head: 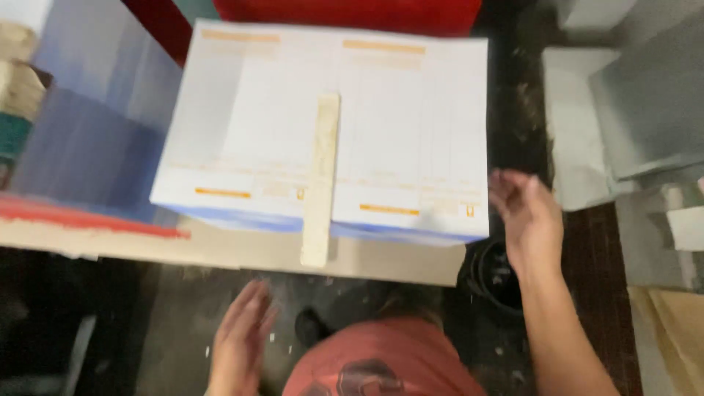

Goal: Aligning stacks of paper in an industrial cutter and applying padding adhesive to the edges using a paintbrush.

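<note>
A thick stack of white printed sheets (411, 132) with orange bars lies on a pale board (242, 249) in front of me. Across the stack's middle rests a cream wooden strip (321, 176), reaching past the near edge. My right hand (524, 216) hovers open just off the stack's right near corner, fingers spread, holding nothing. Lower down, my left hand (238, 341) is open too, below the board's near edge and touching nothing. The view is blurred.
A bluish stack of sheets (88, 139) sits to the left with a red-edged layer (88, 216) beneath. Grey and white boards (638, 125) lie to the right. A red surface (345, 15) is behind the stack. Dark floor and a dark round object (493, 275) are below.
</note>
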